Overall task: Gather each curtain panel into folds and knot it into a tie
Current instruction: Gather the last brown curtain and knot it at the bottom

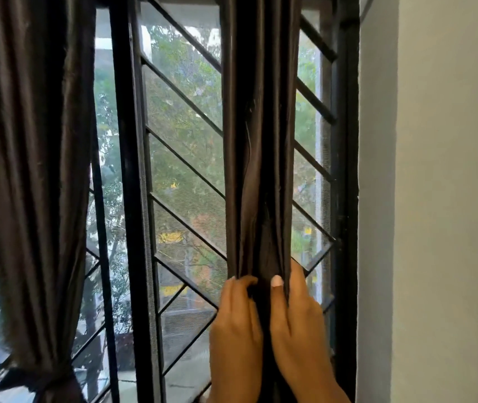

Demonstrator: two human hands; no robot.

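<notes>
This is a room in a home. Dark curtains point(28, 170) hang before a window with a black metal grille point(182, 158) and insect mesh; a plain white wall point(435, 199) stands at right.

Two bare hands in frame, left hand point(236, 324) and right hand point(299, 321), bare down to the wrists point(329, 385). Right thumbnail point(277, 281): rounded, pale pinkish-white polish.

Dark brown left curtain panel point(28, 170) and right curtain panel point(258, 141) are hanging against a black, diagonal-barred window frame point(128, 170), beside a pale grey wall point(435, 199).
</notes>
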